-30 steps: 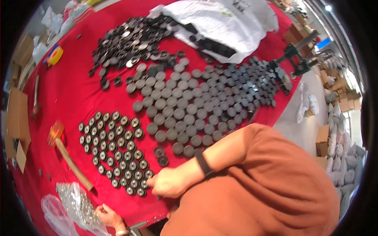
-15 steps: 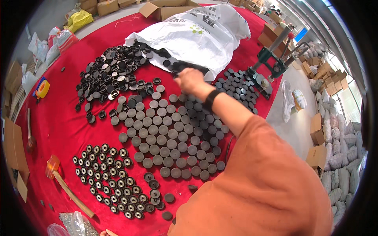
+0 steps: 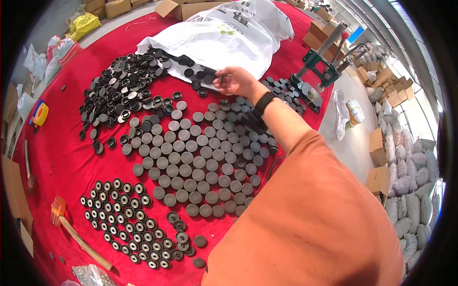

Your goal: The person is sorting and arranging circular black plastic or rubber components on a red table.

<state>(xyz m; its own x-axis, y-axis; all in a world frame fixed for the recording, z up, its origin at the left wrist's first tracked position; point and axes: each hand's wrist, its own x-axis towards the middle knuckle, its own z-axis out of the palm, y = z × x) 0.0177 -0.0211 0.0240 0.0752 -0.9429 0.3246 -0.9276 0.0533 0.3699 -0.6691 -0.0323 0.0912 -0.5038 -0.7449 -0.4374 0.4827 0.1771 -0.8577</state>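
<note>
My right hand [image 3: 234, 81] reaches out over the mouth of a white sack [image 3: 224, 43], its fingers curled in. A dark bit shows at the fingertips, too small to make out. Black round caps [image 3: 196, 85] lie beside the hand at the sack's mouth. A heap of black caps and rings [image 3: 119, 90] spreads to its left. Below the hand, many grey round discs [image 3: 187, 157] lie flat in a close layer, and some black rings [image 3: 253, 123] sit under my wrist. Of my left hand [image 3: 130, 284] only a sliver shows at the lower edge; its fingers are hidden.
Rows of round pieces with metal centres [image 3: 129, 214] lie nearer on the red cloth [image 3: 52, 162]. An orange-headed mallet [image 3: 78, 236] lies at left, a yellow tape roll [image 3: 40, 115] farther up. A green hand press [image 3: 317, 66] stands at the right, beyond more discs.
My right hand has turned and its fingers now show curled beside the sack's mouth. The view has shifted slightly. My left hand has mostly slipped out at the lower edge.
</note>
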